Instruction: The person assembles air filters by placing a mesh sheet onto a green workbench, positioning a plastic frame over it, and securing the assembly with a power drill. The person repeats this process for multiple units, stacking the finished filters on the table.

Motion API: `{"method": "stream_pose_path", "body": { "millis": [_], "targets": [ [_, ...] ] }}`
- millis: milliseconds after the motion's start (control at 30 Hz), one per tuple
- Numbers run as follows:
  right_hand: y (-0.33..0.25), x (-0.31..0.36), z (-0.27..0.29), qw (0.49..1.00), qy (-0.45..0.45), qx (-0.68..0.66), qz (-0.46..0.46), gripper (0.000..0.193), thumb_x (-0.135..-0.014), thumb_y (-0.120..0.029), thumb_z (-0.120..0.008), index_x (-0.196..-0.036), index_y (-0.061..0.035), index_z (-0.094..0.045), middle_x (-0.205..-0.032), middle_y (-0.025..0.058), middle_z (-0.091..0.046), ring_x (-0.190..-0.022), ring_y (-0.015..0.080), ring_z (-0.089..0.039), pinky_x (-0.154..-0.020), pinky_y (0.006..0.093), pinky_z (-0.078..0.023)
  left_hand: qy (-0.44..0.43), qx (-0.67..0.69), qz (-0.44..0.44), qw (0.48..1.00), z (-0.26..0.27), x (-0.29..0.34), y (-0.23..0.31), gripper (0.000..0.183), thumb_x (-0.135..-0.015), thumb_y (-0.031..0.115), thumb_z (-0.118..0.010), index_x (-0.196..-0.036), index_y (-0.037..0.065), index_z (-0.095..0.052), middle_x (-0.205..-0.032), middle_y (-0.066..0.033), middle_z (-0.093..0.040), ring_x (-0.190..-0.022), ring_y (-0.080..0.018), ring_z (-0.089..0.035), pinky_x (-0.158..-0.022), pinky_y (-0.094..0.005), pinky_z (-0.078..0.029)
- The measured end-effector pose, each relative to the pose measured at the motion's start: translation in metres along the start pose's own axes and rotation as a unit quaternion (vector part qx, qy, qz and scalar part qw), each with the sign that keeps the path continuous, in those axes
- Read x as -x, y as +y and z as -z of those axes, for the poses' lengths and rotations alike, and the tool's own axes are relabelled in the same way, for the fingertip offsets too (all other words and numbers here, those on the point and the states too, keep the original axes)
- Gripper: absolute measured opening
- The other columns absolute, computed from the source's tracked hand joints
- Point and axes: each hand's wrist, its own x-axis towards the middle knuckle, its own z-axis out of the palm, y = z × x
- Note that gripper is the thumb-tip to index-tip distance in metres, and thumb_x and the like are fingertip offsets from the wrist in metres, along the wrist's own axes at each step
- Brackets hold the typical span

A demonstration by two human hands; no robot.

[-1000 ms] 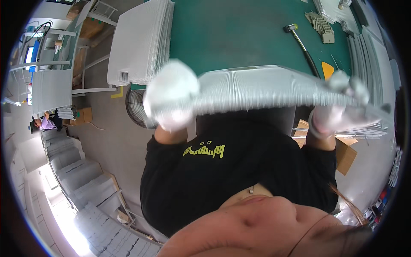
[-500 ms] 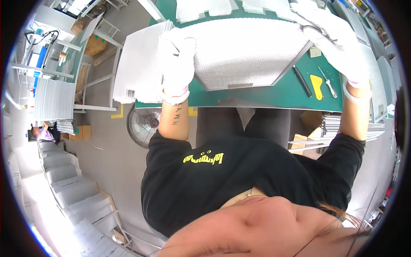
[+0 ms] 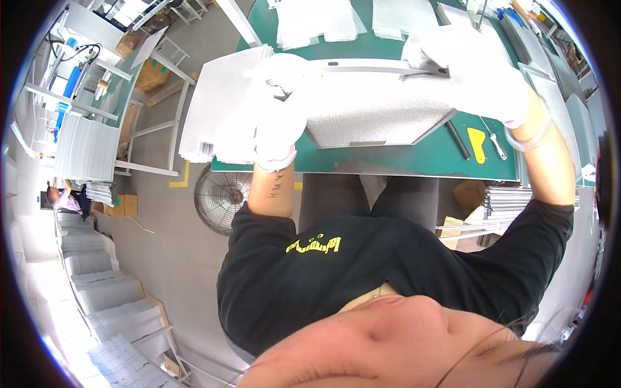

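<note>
A silvery mesh panel (image 3: 369, 107) in a thin metal frame is tilted over the near part of the green table (image 3: 362, 159). My left hand (image 3: 283, 97), in a white glove, closes on the panel's left edge. At the far right corner my right hand (image 3: 475, 71), also white-gloved, has its fingers bent around the frame. The far frame bar (image 3: 369, 65) shows a small dark slot. Glare washes out much of both gloves, and the fingertips are partly hidden.
White sheets (image 3: 220, 107) are stacked left of my left hand; mesh sheets (image 3: 317, 22) lie at the far side. Right of the panel are a black bar (image 3: 458, 140), a yellow scraper (image 3: 477, 145) and a white-handled tool (image 3: 497, 147). A floor fan (image 3: 223, 197) stands below the table's left edge.
My right hand has moved left and inward along the panel's far right corner. The panel's angle has changed, so its far frame bar now shows. My left hand keeps its hold.
</note>
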Motion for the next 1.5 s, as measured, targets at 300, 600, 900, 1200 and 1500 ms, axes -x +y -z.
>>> {"method": "stream_pose_path", "body": {
  "millis": [300,600,900,1200,1500],
  "targets": [
    [-0.016,-0.033,-0.013,0.979,-0.123,0.077,-0.143,0.041,-0.092,-0.015,-0.061,-0.133,-0.0128,-0.066,-0.118,0.0111,-0.07,-0.106,0.0258,-0.066,-0.096,0.036,-0.05,0.185,0.112,-0.053,0.975,-0.018,0.003,-0.015,0.06,-0.081,-0.001,-0.074,-0.133,-0.001,-0.046,-0.13,-0.0149,-0.052,-0.107,-0.0185,-0.059,-0.087,-0.0296,-0.053],
    [-0.009,-0.035,-0.015,0.991,-0.069,0.102,-0.06,0.043,-0.085,-0.003,-0.07,-0.128,-0.0048,-0.068,-0.116,0.0134,-0.072,-0.101,0.0267,-0.07,-0.091,0.0331,-0.054,0.184,0.057,-0.148,0.97,-0.022,-0.014,-0.023,0.056,-0.082,-0.001,-0.075,-0.132,-0.004,-0.051,-0.123,-0.0159,-0.061,-0.103,-0.0205,-0.065,-0.083,-0.0239,-0.054],
    [0.018,-0.017,-0.016,0.994,-0.034,0.048,-0.089,0.045,-0.084,-0.001,-0.07,-0.129,-0.0043,-0.067,-0.119,0.0121,-0.072,-0.106,0.025,-0.069,-0.097,0.0323,-0.052,0.164,-0.03,-0.042,0.985,-0.026,-0.006,-0.019,0.029,-0.094,0.003,-0.065,-0.122,-0.006,-0.063,-0.099,-0.008,-0.07,-0.083,-0.0053,-0.061,-0.072,-0.0203,-0.05],
    [0.016,-0.019,-0.016,0.993,-0.05,0.065,-0.086,0.043,-0.085,-0.002,-0.069,-0.129,-0.0045,-0.067,-0.12,0.0119,-0.072,-0.107,0.0259,-0.069,-0.097,0.0327,-0.053,0.249,-0.133,-0.147,0.948,-0.027,-0.007,-0.044,0.023,-0.095,0.006,-0.065,-0.114,-0.007,-0.066,-0.1,-0.0118,-0.069,-0.084,-0.0184,-0.064,-0.074,-0.0287,-0.052],
    [0.018,-0.017,-0.017,0.991,-0.056,0.098,-0.069,0.041,-0.087,-0.005,-0.068,-0.128,-0.0047,-0.068,-0.121,0.0117,-0.072,-0.106,0.0278,-0.069,-0.096,0.0336,-0.053,0.202,-0.002,-0.007,0.979,-0.022,-0.006,-0.018,0.016,-0.097,0.004,-0.062,-0.111,-0.004,-0.066,-0.104,-0.0083,-0.067,-0.09,-0.014,-0.063,-0.08,-0.0271,-0.052]
  ]
}}
